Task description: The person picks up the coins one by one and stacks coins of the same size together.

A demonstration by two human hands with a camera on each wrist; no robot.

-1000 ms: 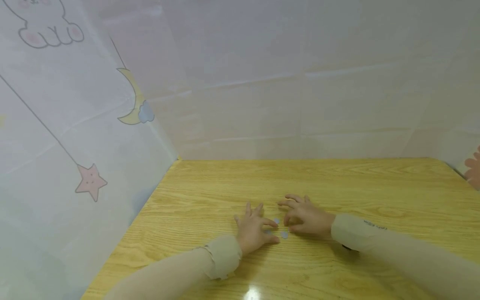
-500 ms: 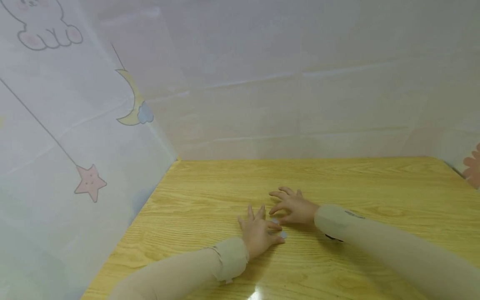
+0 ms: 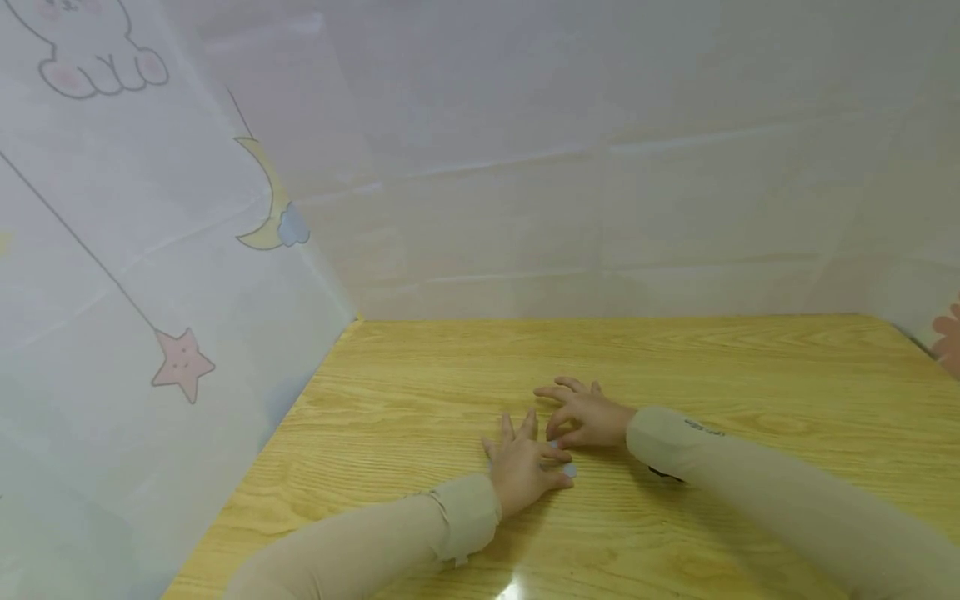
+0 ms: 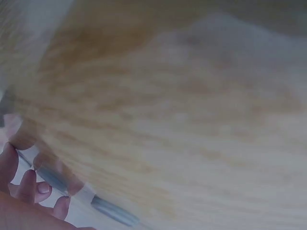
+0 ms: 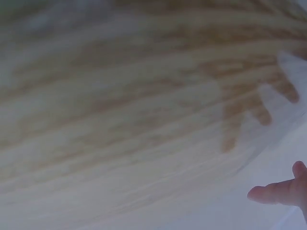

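Note:
My left hand [image 3: 519, 477] rests low over the wooden table with its fingers spread. Its index finger and thumb, both fairly straight, lie on either side of a small pale blue-grey disc [image 3: 570, 471]. Just beyond, my right hand [image 3: 592, 419] bends thumb and index finger together at a second pale disc [image 3: 555, 444], mostly covered by the fingertips; its other fingers stretch out to the left. In the left wrist view, fingers [image 4: 29, 187] show beside thin grey-blue pieces [image 4: 115, 211] seen nearly edge-on. The right wrist view catches only part of a finger [image 5: 273, 192].
The yellow wood-grain table [image 3: 712, 358] runs back to a pale wall sheet [image 3: 600, 208]. On the left hangs another sheet [image 3: 247, 300] printed with a star and a moon. A bright reflection [image 3: 512, 590] lies at the table's near side.
My right hand has moved left and slightly away, bringing its thumb and index finger to the farther disc. My left hand has shifted slightly right, towards the nearer disc.

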